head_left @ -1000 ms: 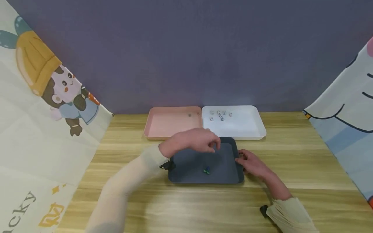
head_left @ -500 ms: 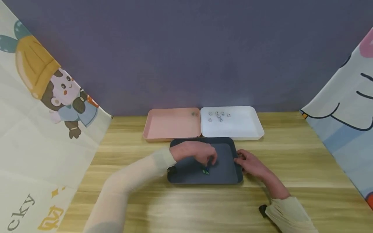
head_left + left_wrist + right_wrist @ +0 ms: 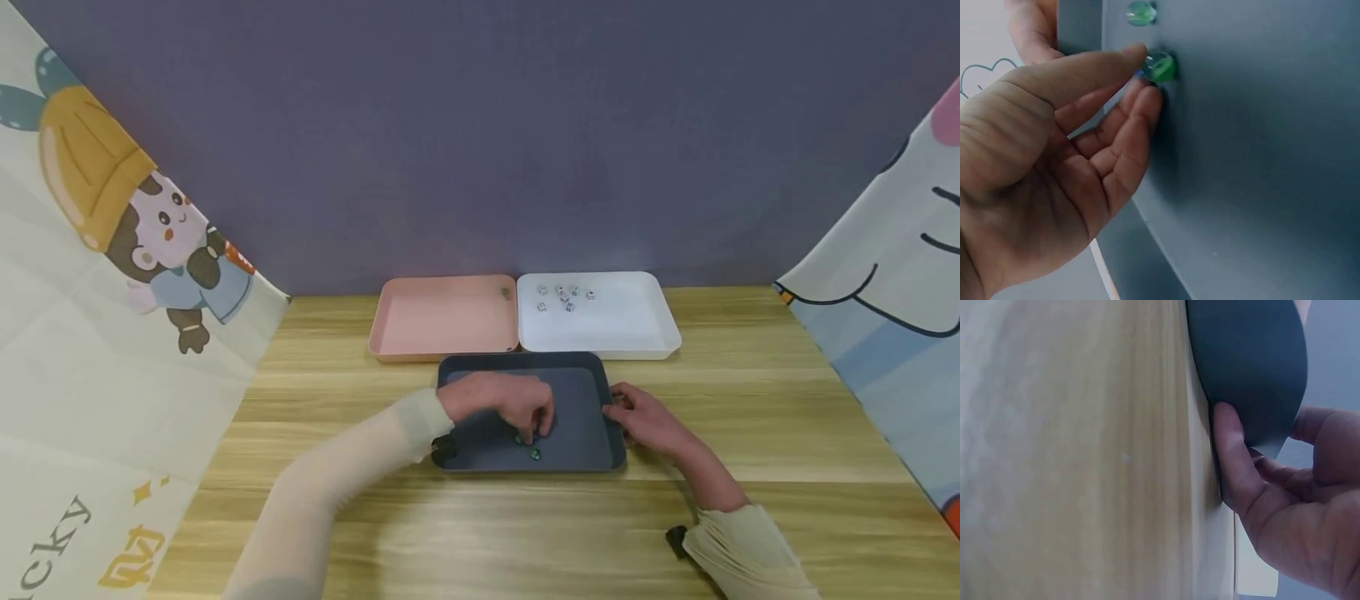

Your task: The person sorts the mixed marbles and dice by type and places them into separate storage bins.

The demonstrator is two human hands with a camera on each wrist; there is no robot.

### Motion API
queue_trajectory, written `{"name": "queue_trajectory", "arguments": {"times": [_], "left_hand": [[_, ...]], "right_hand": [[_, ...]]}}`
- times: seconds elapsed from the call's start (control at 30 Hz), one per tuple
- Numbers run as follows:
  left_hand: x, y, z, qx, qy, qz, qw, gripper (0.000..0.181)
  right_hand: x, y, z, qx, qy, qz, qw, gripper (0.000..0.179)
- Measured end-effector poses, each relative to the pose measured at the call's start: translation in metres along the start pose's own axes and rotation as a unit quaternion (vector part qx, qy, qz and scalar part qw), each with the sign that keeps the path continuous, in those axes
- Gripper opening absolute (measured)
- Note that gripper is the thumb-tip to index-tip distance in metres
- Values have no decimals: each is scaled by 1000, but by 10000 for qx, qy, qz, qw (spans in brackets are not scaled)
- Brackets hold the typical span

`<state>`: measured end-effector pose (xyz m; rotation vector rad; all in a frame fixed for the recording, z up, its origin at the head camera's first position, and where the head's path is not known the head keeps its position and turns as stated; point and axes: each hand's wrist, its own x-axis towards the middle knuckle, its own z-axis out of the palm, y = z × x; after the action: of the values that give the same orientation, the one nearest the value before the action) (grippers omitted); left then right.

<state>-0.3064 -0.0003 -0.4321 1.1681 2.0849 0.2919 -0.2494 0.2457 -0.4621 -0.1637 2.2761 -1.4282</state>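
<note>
A dark grey tray [image 3: 585, 392] lies on the wooden table with glass marbles in it. My left hand [image 3: 517, 402] reaches down into it, thumb and fingertips together around a small blue marble [image 3: 1139, 73] that is mostly hidden. Against the thumb tip, in the left wrist view, sits a clear green marble [image 3: 1161, 66]. A second green marble [image 3: 536, 454] lies apart, nearer the tray's front side. My right hand [image 3: 648, 422] grips the tray's right rim, and in the right wrist view its fingers [image 3: 1232, 434] curl around the wall.
Behind the grey tray stand a pink tray [image 3: 442, 321] with small greenish marbles in its back right corner, and a white tray [image 3: 622, 321] holding several white dice [image 3: 565, 297]. A dark wall [image 3: 480, 142] rises behind them; printed cloths hang at both sides.
My left hand has come down and toward me from above the tray to the marbles. The marbles, clustered before, have spread apart. My right hand stays on the rim.
</note>
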Motion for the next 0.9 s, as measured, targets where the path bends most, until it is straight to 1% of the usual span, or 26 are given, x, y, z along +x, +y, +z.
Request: {"name": "queue_trajectory", "arguments": {"times": [0.1,0.17,0.27,0.33,0.43,0.53,0.63,0.77,0.83,0.9], "left_hand": [[0,-2,2,-79,97,-25,9999,18],[0,-4,2,-162,145,59,9997,17],[-1,-10,1,-373,292,281,9985,16],[-2,-15,0,-558,439,403,9967,18],[-5,-23,-1,-832,680,496,9930,19],[-10,-27,-5,-1062,888,602,9885,19],[-18,-27,-11,-1301,1095,715,9828,23],[-30,-29,-21,-1519,1541,726,9736,26],[-37,-32,-25,-1609,1859,695,9668,25],[-46,-36,-29,-1777,2183,692,9571,24]], "right_hand": [[0,0,0,4,-10,-3,10000,39],[0,0,0,-17,-4,-1,10000,39],[1,0,0,-80,23,17,10000,39],[1,0,0,-119,47,29,9999,38],[0,-1,1,-153,91,46,9998,37],[0,-1,2,-181,128,79,9997,37],[0,-1,3,-208,146,151,9996,39],[2,-1,2,-294,121,189,9993,47],[4,-2,2,-310,100,185,9993,52],[4,-3,1,-336,70,189,9992,57]]}}
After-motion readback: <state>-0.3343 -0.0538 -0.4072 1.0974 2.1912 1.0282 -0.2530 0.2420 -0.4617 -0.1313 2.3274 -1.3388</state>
